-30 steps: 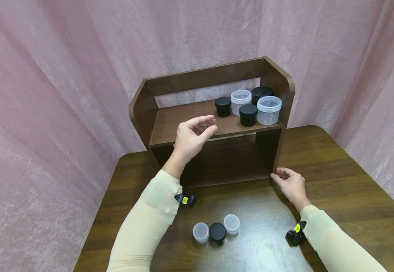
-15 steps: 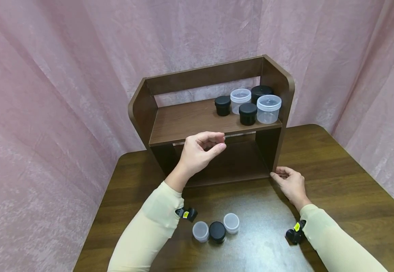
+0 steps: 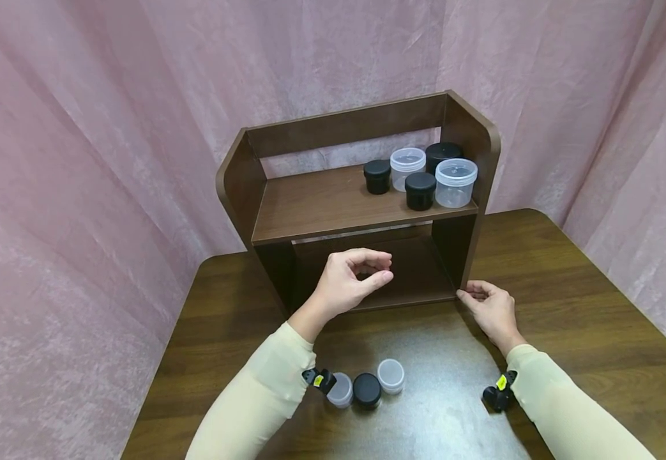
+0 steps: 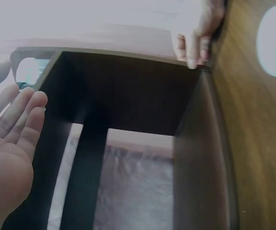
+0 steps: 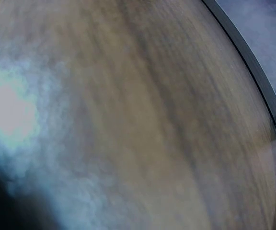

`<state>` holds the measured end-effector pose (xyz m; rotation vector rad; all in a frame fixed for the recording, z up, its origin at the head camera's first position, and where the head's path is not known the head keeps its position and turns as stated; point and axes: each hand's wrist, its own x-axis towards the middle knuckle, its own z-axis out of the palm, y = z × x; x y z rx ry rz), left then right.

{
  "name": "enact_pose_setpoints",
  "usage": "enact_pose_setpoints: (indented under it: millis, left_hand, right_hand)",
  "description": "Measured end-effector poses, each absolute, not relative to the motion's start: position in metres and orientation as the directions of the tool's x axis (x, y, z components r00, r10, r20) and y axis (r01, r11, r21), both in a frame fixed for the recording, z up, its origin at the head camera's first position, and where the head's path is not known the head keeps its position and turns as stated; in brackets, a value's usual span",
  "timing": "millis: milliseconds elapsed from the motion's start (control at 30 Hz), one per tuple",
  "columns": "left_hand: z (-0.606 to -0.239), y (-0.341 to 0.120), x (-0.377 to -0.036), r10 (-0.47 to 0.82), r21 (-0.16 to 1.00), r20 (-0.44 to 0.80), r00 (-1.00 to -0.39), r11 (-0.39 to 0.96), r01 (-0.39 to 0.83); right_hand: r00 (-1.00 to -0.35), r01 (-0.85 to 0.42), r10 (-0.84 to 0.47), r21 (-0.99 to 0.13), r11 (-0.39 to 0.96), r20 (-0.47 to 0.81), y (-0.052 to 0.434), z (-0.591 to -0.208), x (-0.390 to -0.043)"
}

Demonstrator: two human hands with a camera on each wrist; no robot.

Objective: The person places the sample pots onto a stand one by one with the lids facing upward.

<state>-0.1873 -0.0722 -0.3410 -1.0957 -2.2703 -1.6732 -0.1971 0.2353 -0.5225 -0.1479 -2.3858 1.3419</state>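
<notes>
Dark wooden desk (image 3: 568,300) against pink curtains (image 3: 80,160), carrying a brown two-tier shelf unit (image 3: 255,172) toward its far edge. On the upper board, at its right end, five jars bunched together: tall clear jar (image 3: 455,183) at the front right corner, black jar (image 3: 420,191) just left of it, another clear jar (image 3: 407,167) and a small black jar (image 3: 377,176) behind, a large black one (image 3: 443,152) in the back corner. Lower compartment dark, contents not discernible.

Left hand (image 3: 351,281) raised in front of the lower opening, fingers loosely curled toward the thumb, gripping nothing. Right hand (image 3: 490,311) resting on the desk at the shelf unit's front right foot, fingertips (image 4: 192,61) together and touching that corner.

Near the desk's front edge, a row of three small jars touching each other: frosted jar (image 3: 342,390) partly behind the left sleeve, black-lidded jar (image 3: 366,390) in the middle, second frosted jar (image 3: 391,375) on the right.
</notes>
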Motion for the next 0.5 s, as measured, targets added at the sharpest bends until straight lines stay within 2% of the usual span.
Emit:
enact_pose_setpoints:
  millis: [200, 500]
  left_hand:
    - [-0.363, -0.074, -0.183, 0.555, 0.786, 0.406, -0.726, 0.194, 0.588]
    - [-0.408, -0.085, -0.169, 0.708, 0.758, 0.196, -0.679, 0.330, 0.563]
  right_hand:
    - [-0.915, -0.095, 0.287, -0.842, 0.531, 0.284, 0.234, -0.520, -0.197]
    - [-0.915, -0.103, 0.278, -0.835, 0.541, 0.293, 0.235, -0.522, -0.197]
